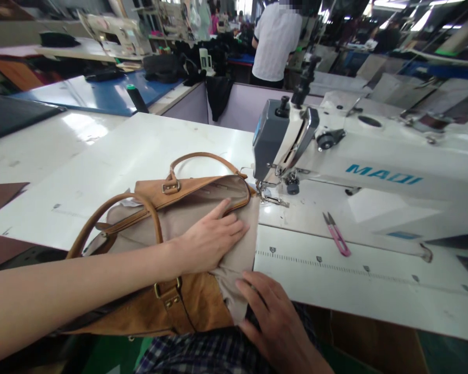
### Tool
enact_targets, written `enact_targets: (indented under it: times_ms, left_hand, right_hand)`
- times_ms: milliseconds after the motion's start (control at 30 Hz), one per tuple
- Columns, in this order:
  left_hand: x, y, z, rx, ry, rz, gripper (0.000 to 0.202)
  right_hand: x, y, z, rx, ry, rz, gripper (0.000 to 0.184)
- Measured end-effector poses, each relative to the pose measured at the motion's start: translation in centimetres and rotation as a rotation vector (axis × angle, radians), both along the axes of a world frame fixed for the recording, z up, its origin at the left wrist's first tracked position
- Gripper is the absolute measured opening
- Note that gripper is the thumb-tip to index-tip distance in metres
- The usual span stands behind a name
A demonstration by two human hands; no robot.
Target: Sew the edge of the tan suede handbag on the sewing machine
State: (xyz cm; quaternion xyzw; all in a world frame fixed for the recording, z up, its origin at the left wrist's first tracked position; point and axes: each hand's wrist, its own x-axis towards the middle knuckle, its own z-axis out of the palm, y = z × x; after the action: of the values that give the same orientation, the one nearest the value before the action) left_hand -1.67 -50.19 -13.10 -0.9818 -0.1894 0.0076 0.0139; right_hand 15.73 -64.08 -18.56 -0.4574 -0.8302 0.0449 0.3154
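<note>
A tan leather handbag [203, 298] with a beige fabric lining [237, 249] lies at the front of the sewing table. Its two handles and zip opening show, and the lining reaches the sewing machine's presser foot [260, 189]. My left hand [216, 236] rests flat on this lining, its fingers stretched toward the machine. At the lining's near right edge is my right hand [267, 311], thumb and fingers apart, fingertips touching the fabric. The underside of the lining there is hidden.
The white sewing machine [374, 161] fills the right side. Pink-handled thread snips [337, 236] lie on its bed, beyond the printed ruler. A green-topped thread cone [136, 98] stands at the back left. Farther back, a person in a white shirt [276, 41] faces away.
</note>
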Motion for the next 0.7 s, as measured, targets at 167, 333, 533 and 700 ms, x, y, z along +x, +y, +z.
enact_targets:
  times_ms: [167,333,533,700]
  left_hand:
    - [-0.5,0.8,-0.1,-0.194,0.051,-0.037,0.07]
    - [-0.4,0.8,0.1,-0.335,0.021,-0.042,0.073]
    - [0.3,1.7,0.2,-0.323,0.033,-0.036,0.075]
    - [1.4,4.0,1.0,-0.307,0.09,-0.024,0.075]
  right_hand:
    - [0.4,1.3,-0.4,0.164,-0.013,0.038,0.034]
    - [1.7,2.9,0.1,0.18,0.019,0.204,0.03]
    - [3.2,4.4,0.4,0.171,-0.047,0.24,0.033]
    - [3.9,5.8,0.8,0.127,-0.042,0.189,0.032]
